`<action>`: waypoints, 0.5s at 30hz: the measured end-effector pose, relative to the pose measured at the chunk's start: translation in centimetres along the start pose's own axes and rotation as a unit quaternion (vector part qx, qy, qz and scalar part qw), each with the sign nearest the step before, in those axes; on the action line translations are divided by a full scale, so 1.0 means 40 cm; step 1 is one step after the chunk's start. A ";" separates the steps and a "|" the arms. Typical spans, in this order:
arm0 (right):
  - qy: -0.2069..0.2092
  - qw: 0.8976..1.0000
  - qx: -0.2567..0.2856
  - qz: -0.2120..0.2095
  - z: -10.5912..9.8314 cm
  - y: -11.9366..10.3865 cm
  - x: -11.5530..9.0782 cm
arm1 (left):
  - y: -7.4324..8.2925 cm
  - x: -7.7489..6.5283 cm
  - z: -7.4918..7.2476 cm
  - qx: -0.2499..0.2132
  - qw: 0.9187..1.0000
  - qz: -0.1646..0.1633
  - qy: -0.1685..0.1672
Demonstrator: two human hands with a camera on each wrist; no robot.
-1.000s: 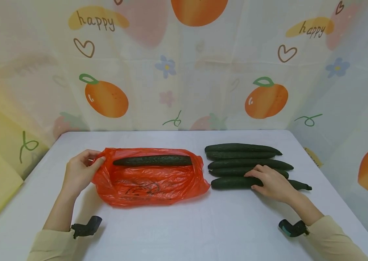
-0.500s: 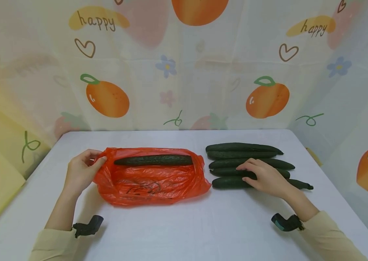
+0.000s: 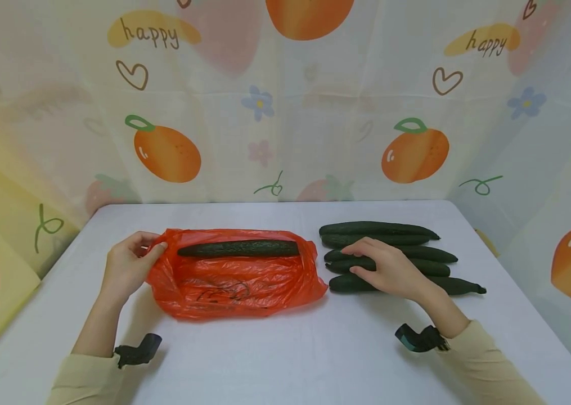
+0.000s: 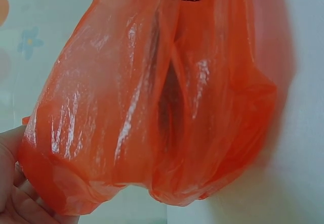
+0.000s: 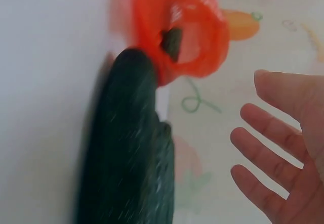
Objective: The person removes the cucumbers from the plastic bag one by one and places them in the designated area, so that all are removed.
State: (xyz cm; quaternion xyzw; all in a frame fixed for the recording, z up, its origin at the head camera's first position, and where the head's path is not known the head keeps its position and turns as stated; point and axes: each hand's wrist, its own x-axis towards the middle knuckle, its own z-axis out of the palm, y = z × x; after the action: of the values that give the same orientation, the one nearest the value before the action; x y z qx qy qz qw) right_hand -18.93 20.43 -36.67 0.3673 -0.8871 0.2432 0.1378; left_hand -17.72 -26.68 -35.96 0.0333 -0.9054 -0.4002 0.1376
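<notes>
A red plastic bag [image 3: 270,284] lies on its side on the white table, with one dark green cucumber [image 3: 237,248] showing against it. My left hand [image 3: 125,267] pinches the bag's left edge between thumb and fingers; in the left wrist view the thin plastic [image 4: 91,133] hangs in folds beside the fingers. To the right of the bag, several cucumbers [image 3: 376,228] lie side by side. Over the left part of the nearer ones is my right hand [image 3: 391,269], fingers spread and holding nothing. The right wrist view shows its fingers apart from the closest cucumber [image 5: 119,148].
The bag's right end sits close to the left tips of the cucumbers. White table surface [image 3: 285,365] stretches in front of both. A fruit-printed curtain [image 3: 315,140] hangs behind the table and along its sides. Each wrist carries a small black camera [image 3: 138,350].
My right hand has lifted off the nearest cucumber and moved left above the group, toward the bag. The left hand keeps its pinch on the bag, and the cucumbers have stayed in place.
</notes>
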 end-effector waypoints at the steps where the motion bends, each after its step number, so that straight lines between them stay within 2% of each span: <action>1: 0.003 1.000 0.007 -0.003 0.001 -0.007 0.007 | 0.003 -0.001 0.000 0.001 1.000 0.000 0.000; 8: 0.009 0.999 0.041 -0.024 0.017 -0.056 0.060 | -0.009 0.005 0.009 -0.006 1.000 0.006 0.007; 15: -0.005 0.997 0.063 -0.041 0.028 -0.092 0.118 | -0.090 0.044 0.035 -0.022 1.000 -0.005 0.015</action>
State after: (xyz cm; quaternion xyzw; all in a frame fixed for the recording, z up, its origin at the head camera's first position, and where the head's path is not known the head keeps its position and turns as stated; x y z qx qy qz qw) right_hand -19.61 14.81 -34.40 0.4121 -0.8552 0.2907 0.1195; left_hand -19.96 -28.43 -39.12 0.0407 -0.8940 -0.4202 0.1499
